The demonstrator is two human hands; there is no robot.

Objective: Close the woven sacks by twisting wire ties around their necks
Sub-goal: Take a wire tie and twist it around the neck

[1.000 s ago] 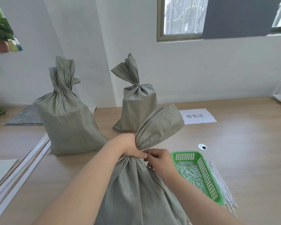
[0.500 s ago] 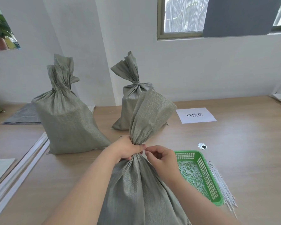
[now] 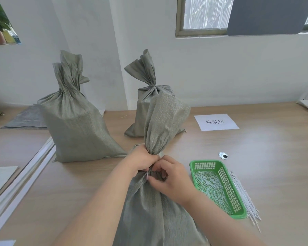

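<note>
A grey-green woven sack [image 3: 155,213] stands right in front of me, its gathered top [image 3: 164,121] rising upright. My left hand [image 3: 142,159] is clenched around the sack's neck. My right hand [image 3: 169,178] is curled at the same neck, fingers pinching a thin wire tie [image 3: 147,176] whose end shows between both hands. Two more filled sacks stand behind: one at the left [image 3: 73,125] with a bunched neck, one at the centre back [image 3: 146,103] with a cinched neck.
A green plastic basket [image 3: 236,197] full of white wire ties lies to the right, with loose ties [image 3: 245,197] beside it. A paper label [image 3: 215,122] and a small round cap [image 3: 223,155] lie beyond. Flat sacks [image 3: 25,119] and white strips [image 3: 21,176] lie at the left.
The sack's top has swung from leaning right to upright. My right hand has closed in on the neck, and a wire tie end now shows between my hands.
</note>
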